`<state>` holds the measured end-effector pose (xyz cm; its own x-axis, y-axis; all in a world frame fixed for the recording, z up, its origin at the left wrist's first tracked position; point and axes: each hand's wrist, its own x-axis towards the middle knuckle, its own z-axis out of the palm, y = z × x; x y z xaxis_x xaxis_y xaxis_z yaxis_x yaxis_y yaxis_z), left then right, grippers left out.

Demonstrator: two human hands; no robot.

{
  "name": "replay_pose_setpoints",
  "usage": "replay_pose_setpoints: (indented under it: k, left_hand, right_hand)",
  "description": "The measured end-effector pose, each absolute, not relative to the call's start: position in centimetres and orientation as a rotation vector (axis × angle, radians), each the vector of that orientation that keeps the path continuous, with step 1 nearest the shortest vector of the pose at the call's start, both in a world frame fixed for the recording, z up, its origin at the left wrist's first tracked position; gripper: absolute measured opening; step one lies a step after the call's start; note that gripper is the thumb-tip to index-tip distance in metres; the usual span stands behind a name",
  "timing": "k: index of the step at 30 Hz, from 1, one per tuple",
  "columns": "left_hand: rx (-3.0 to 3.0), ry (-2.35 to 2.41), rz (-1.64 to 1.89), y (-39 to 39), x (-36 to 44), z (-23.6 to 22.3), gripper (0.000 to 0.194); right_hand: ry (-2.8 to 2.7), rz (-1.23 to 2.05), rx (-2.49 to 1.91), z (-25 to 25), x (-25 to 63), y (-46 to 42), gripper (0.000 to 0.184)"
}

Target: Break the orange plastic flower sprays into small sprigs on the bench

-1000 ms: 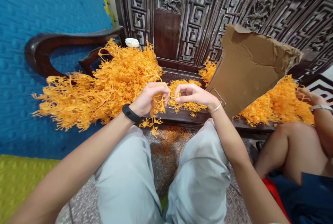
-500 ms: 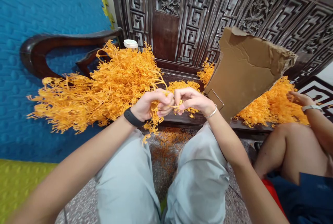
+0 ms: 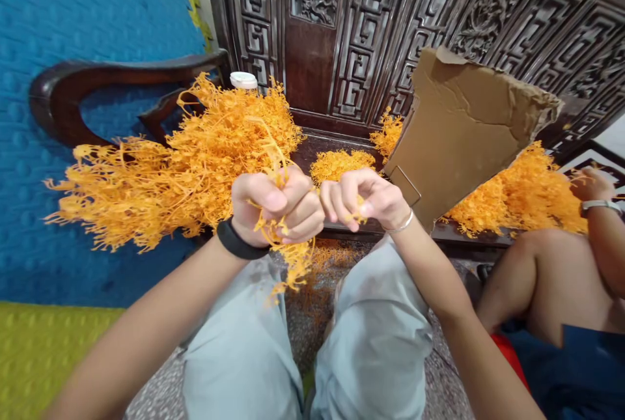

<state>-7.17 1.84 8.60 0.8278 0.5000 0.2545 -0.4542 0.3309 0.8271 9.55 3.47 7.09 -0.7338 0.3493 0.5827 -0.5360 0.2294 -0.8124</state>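
My left hand [image 3: 276, 205] is closed in a fist round a sprig of orange plastic foliage [image 3: 293, 264] that hangs down below it. My right hand [image 3: 364, 200] is closed beside it, pinching a small orange piece; the two hands almost touch, above my knees. A black band sits on my left wrist, a thin silver bangle on my right. Behind the left hand lies a big heap of orange sprigs [image 3: 170, 166] on the dark wooden bench [image 3: 342, 228].
A torn cardboard sheet [image 3: 463, 127] leans on the bench to the right, with more orange sprigs [image 3: 517, 195] behind it. Another person's knee [image 3: 551, 277] and hand with a wristwatch [image 3: 598, 189] are at the right. Orange scraps [image 3: 317, 270] litter the floor between my legs. A white cap [image 3: 243, 79] stands at the back.
Both hands have drawn closer to me and tightened into fists; the sprig in my left hand now hangs lower, over my knees.
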Motion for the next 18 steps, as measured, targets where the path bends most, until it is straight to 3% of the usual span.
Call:
replay_pose_setpoints:
  k: [5, 10, 18]
  left_hand:
    - [1.045, 0.200, 0.824, 3.0, -6.6, 8.6, 0.034]
    - [1.088, 0.286, 0.851, 4.9, -6.3, 6.9, 0.017]
    - [1.116, 0.537, 0.918, 5.4, -7.0, 5.9, 0.013]
  right_hand:
    - [-1.735, 1.204, -0.537, 6.2, 11.9, 6.9, 0.019]
    - [-1.661, 0.711, -1.185, 2.1, 16.3, 12.6, 0.022]
    - [-1.524, 0.449, -1.658, -2.0, 18.8, 15.9, 0.010]
